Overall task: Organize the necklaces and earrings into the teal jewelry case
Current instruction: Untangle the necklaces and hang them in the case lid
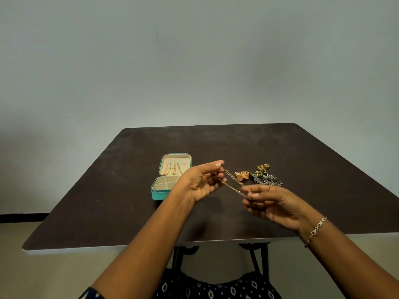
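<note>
Necklace [234, 188] pinched by left hand [203, 182] and right hand [272, 203] above table [302, 158] middle; case [159, 195] just left, earrings [262, 175] behind

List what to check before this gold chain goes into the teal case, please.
1. Teal case open, lid up: ok.
2. Chain pinched by left hand and right hand: ok.
3. Chain lifted off the table: ok.
4. Chain free of knots: ok, two straight strands show.
5. Chain clear of the earring pile: cannot tell, they overlap in this view.
6. Spare hook in the lid: cannot tell, too small.
</note>
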Action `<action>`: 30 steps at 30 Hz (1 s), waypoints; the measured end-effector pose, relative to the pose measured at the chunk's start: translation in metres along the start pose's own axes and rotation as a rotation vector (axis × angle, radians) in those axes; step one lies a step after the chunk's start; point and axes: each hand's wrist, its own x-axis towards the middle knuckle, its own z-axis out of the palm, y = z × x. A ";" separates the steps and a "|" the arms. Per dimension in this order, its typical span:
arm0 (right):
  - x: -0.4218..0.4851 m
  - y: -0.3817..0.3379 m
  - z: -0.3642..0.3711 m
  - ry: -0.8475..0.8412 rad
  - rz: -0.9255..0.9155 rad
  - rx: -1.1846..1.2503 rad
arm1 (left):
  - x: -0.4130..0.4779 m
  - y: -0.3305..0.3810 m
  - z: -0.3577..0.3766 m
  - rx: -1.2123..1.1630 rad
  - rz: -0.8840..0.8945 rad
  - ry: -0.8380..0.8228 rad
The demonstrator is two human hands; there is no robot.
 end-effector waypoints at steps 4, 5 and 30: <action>-0.001 0.003 0.007 -0.049 0.072 -0.052 | -0.001 0.000 -0.004 -0.029 -0.004 -0.006; -0.001 0.004 0.009 -0.050 0.073 -0.051 | -0.001 0.000 -0.006 -0.040 -0.004 0.001; 0.046 -0.094 0.063 0.067 -0.166 -0.235 | 0.010 0.014 -0.030 0.031 0.193 0.090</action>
